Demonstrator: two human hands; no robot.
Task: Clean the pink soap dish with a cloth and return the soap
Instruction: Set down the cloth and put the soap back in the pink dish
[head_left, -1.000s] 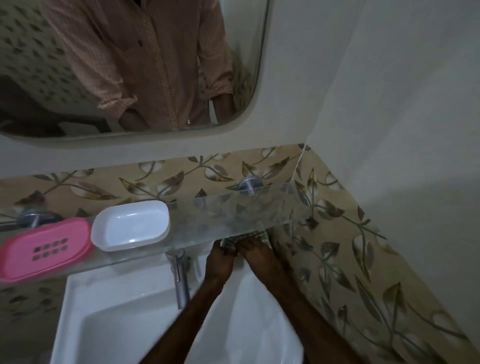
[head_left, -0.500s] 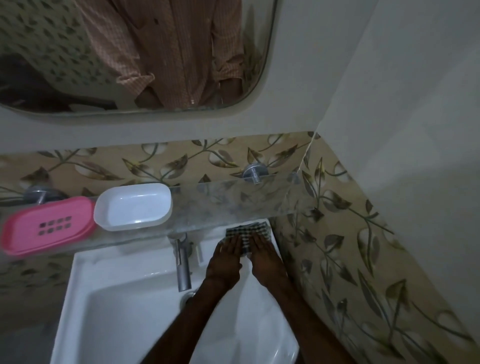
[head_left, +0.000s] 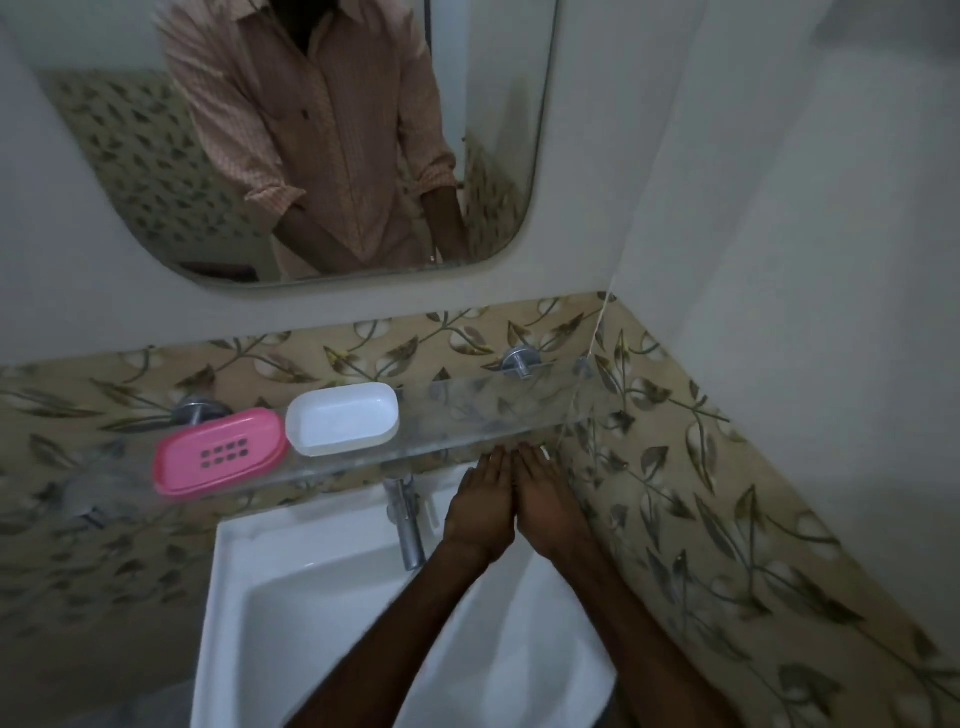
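Observation:
The pink soap dish (head_left: 221, 451), with a grid of drain holes, lies at the left of a glass shelf (head_left: 493, 410) and holds nothing. A white dish (head_left: 343, 418) sits touching its right end and also looks bare. No soap shows anywhere. My left hand (head_left: 480, 501) and my right hand (head_left: 545, 499) lie flat, palms down and side by side, on the back right corner of the sink, just below the shelf's front edge. Both are well right of the pink dish. No cloth shows; the hands cover that spot.
A chrome tap (head_left: 408, 525) stands just left of my left hand. The white sink (head_left: 270, 597) fills the lower middle. A leaf-patterned tiled wall (head_left: 727, 519) runs close along my right arm. A mirror (head_left: 130, 156) hangs above the shelf.
A checked cloth showed beyond my fingertips half a second ago; both hands have slid forward over it and it is now covered. The dishes have not moved.

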